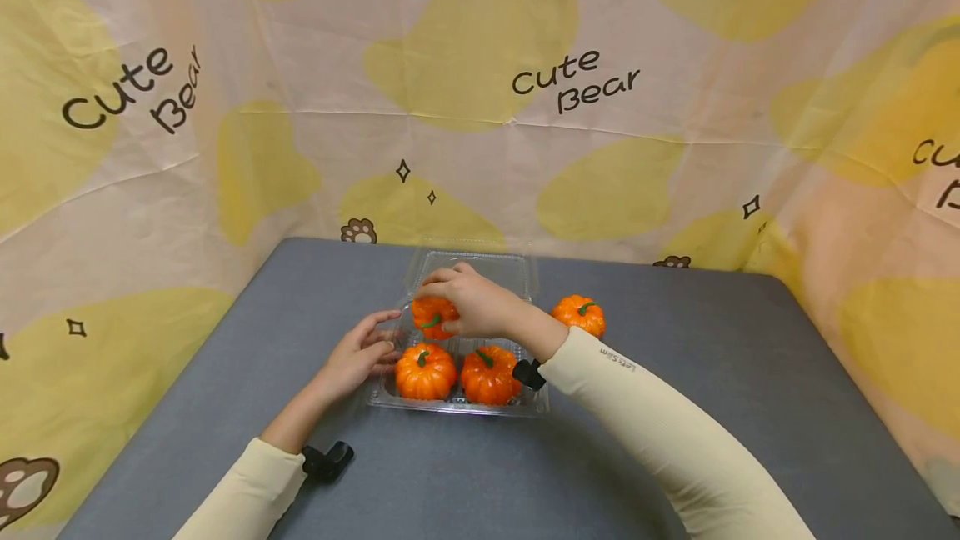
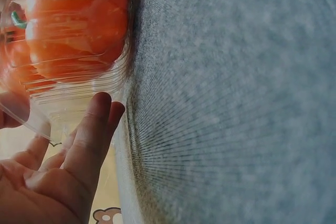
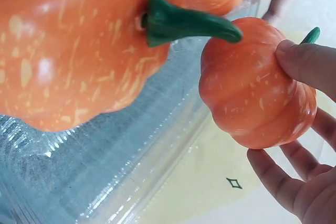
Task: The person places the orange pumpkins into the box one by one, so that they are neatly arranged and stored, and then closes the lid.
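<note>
A clear plastic clamshell box point(image 1: 465, 408) stands with its lid point(image 1: 480, 263) folded back. Two small orange pumpkins, one at the front left point(image 1: 425, 372) and one at the front right point(image 1: 490, 376), sit in it. My right hand point(image 1: 474, 300) holds another pumpkin point(image 3: 257, 85) by its sides, thumb near the green stem, over the back left part of the box. My left hand point(image 1: 363, 354) is at the box's left side, fingers extended; in the left wrist view its fingertips point(image 2: 98, 103) are against or very near the clear wall.
One more pumpkin point(image 1: 578, 316) lies on the grey table point(image 1: 675, 340) to the right of the box, behind the right forearm. A patterned cloth point(image 1: 465, 90) hangs behind the table and along its sides.
</note>
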